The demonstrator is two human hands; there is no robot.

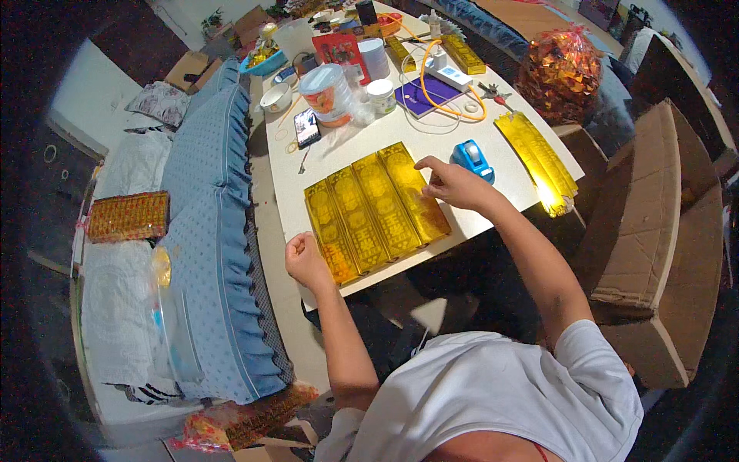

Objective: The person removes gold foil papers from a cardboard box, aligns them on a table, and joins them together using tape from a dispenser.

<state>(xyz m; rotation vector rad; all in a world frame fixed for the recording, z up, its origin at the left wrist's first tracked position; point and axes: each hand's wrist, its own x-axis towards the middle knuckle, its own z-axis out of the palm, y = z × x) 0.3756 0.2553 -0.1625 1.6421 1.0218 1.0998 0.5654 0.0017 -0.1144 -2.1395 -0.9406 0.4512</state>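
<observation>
Several shiny gold embossed foil strips lie side by side on the near part of the white table, forming one rectangle. At its lower left edge is my left hand, closed with the fingers curled in; whether something small is between them is hidden. My right hand hovers over or touches the upper right edge of the rightmost strip, index finger stretched out and thumb apart. I see nothing held in it. Just beyond that hand sits a blue tape dispenser.
A stack of gold foil strips overhangs the table's right edge. Farther back are a phone, a plastic tub, a white jar, a purple booklet and a power strip. An open cardboard box stands right, a blue-covered sofa left.
</observation>
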